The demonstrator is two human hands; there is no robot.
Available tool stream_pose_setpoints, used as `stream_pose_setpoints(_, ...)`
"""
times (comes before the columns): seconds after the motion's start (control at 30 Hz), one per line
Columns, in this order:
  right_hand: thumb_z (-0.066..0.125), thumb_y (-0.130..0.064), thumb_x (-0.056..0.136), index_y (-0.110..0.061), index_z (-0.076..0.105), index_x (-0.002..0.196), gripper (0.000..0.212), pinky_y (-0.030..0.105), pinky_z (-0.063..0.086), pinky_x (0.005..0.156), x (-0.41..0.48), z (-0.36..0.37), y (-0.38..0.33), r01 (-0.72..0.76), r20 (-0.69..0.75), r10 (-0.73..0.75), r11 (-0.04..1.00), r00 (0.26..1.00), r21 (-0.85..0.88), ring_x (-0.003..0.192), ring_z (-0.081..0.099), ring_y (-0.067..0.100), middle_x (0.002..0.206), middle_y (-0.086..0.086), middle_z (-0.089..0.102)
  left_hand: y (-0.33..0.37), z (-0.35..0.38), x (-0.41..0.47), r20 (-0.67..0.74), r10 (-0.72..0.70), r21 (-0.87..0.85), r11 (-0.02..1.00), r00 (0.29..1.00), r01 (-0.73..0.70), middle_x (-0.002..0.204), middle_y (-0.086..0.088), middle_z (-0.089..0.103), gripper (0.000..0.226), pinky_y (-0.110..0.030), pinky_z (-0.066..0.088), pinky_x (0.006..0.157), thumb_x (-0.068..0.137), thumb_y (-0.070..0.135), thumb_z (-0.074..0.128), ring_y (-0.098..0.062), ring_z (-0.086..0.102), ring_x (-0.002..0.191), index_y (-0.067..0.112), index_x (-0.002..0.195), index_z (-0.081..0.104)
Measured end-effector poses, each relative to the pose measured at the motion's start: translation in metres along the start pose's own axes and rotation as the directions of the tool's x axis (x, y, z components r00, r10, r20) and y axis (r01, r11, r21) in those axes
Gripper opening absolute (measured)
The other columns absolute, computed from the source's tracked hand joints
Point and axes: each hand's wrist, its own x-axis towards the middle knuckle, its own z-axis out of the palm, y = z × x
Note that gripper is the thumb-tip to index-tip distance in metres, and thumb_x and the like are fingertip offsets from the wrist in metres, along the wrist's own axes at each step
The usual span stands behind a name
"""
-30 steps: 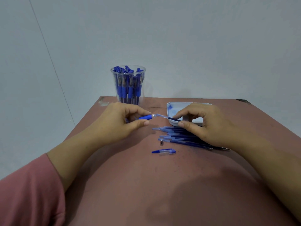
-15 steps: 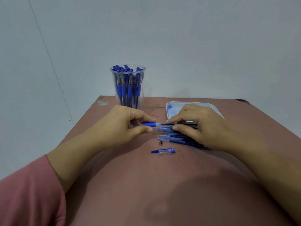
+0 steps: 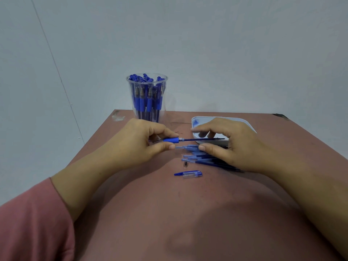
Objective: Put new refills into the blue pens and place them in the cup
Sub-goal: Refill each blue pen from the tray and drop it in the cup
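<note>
Left hand (image 3: 139, 146) pinches a clear pen barrel with a blue grip (image 3: 170, 140), a thin dark refill (image 3: 203, 139) sticking out rightward. Right hand (image 3: 235, 146) hovers, fingers loosely spread, over a pile of blue refills (image 3: 195, 157). Behind stands a clear plastic cup (image 3: 130, 85) filled with pens.

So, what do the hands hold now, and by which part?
The left hand pinches the pen barrel at its blue grip; the refill sticks out of it toward the right hand. Whether that hand grips the refill's far end cannot be told.
</note>
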Motion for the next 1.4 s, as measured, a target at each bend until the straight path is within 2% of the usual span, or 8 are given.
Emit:
stream_pose_setpoints(0.1, 0.067, -0.035, 0.082, -0.041, 0.059, 0.098, 0.019, 0.020, 0.045, 0.082, -0.002, -0.006, 0.004, -0.057, -0.029, 0.057, 0.998, 0.998, -0.023, 0.091, 0.060, 0.005, 0.095, -0.027, 0.060, -0.001, 0.001, 0.000, -0.008, 0.001, -0.002, 1.000, 1.000, -0.001, 0.085, 0.022, 0.071, 0.022, -0.018, 0.051, 0.069, 0.081, 0.035, 0.072, -0.007, 0.065, 0.079, 0.037, 0.103, 0.072)
stream_pose_setpoints(0.17, 0.070, -0.026, 0.084, -0.040, 0.058, 0.090, 0.019, 0.014, 0.042, 0.078, -0.001, -0.005, 0.005, -0.059, -0.014, 0.059, 0.998, 0.998, -0.010, 0.087, 0.059, 0.003, 0.091, -0.025, 0.061, -0.001, 0.001, -0.001, -0.006, -0.004, -0.009, 1.000, 1.000, 0.004, 0.086, 0.023, 0.070, 0.022, -0.016, 0.050, 0.070, 0.080, 0.036, 0.072, -0.008, 0.064, 0.080, 0.038, 0.102, 0.071)
stream_pose_setpoints(0.4, 0.069, -0.027, 0.087, -0.038, 0.064, 0.111, 0.027, 0.013, 0.044, 0.080, 0.002, 0.000, -0.002, -0.029, 0.000, 0.029, 1.000, 1.000, 0.008, 0.088, 0.060, 0.005, 0.092, -0.022, 0.063, -0.001, 0.000, 0.000, 0.001, -0.010, 0.005, 1.000, 1.000, 0.010, 0.081, 0.032, 0.066, 0.023, -0.008, 0.044, 0.069, 0.081, 0.034, 0.072, -0.001, 0.063, 0.078, 0.035, 0.103, 0.073)
stream_pose_setpoints(0.6, 0.071, -0.021, 0.085, -0.030, 0.063, 0.090, 0.013, 0.016, 0.045, 0.076, 0.001, -0.002, 0.000, -0.102, -0.016, 0.103, 0.993, 0.995, 0.051, 0.084, 0.060, 0.005, 0.082, -0.018, 0.063, -0.001, 0.000, 0.000, -0.001, -0.015, -0.006, 1.000, 1.000, 0.015, 0.086, 0.032, 0.067, 0.022, -0.008, 0.044, 0.069, 0.081, 0.032, 0.073, -0.002, 0.064, 0.081, 0.036, 0.103, 0.072)
stream_pose_setpoints(0.77, 0.068, -0.019, 0.088, -0.045, 0.059, 0.105, 0.032, 0.016, 0.047, 0.078, 0.003, 0.005, -0.009, -0.044, 0.002, 0.044, 0.996, 0.999, 0.076, 0.085, 0.061, 0.007, 0.088, -0.017, 0.063, -0.001, 0.001, 0.000, 0.012, -0.022, -0.019, 1.000, 1.000, 0.023, 0.084, 0.018, 0.071, 0.022, -0.020, 0.052, 0.072, 0.082, 0.034, 0.072, -0.005, 0.066, 0.082, 0.035, 0.104, 0.072)
stream_pose_setpoints(0.9, 0.070, -0.022, 0.087, -0.047, 0.056, 0.101, 0.032, 0.029, 0.049, 0.080, 0.003, 0.006, -0.009, -0.071, -0.015, 0.074, 0.991, 0.997, 0.117, 0.088, 0.061, 0.012, 0.091, -0.012, 0.063, 0.000, 0.001, 0.000, 0.006, -0.016, -0.022, 1.000, 1.000, 0.017, 0.081, 0.021, 0.070, 0.022, -0.016, 0.050, 0.070, 0.082, 0.033, 0.073, -0.006, 0.065, 0.078, 0.036, 0.103, 0.072)
stream_pose_setpoints(1.2, 0.067, -0.026, 0.087, -0.055, 0.055, 0.108, 0.037, 0.012, 0.041, 0.082, 0.003, 0.009, -0.008, -0.111, 0.005, 0.111, 0.990, 0.994, 0.087, 0.092, 0.055, 0.006, 0.097, -0.018, 0.059, 0.001, -0.006, 0.000, -0.029, -0.024, -0.002, 1.000, 0.999, 0.024, 0.081, 0.026, 0.068, 0.022, -0.008, 0.046, 0.070, 0.080, 0.032, 0.074, 0.002, 0.064, 0.079, 0.035, 0.102, 0.072)
stream_pose_setpoints(1.4, 0.070, -0.040, 0.083, -0.044, 0.069, 0.103, 0.020, 0.027, 0.037, 0.088, 0.010, 0.017, -0.013, -0.077, 0.241, 0.097, 0.993, 0.966, -0.090, 0.096, 0.041, 0.007, 0.094, -0.019, 0.051, 0.003, -0.010, 0.000, -0.035, -0.021, 0.028, 0.999, 0.999, 0.022, 0.071, 0.033, 0.064, 0.021, -0.005, 0.043, 0.068, 0.081, 0.033, 0.073, 0.006, 0.062, 0.078, 0.034, 0.101, 0.073)
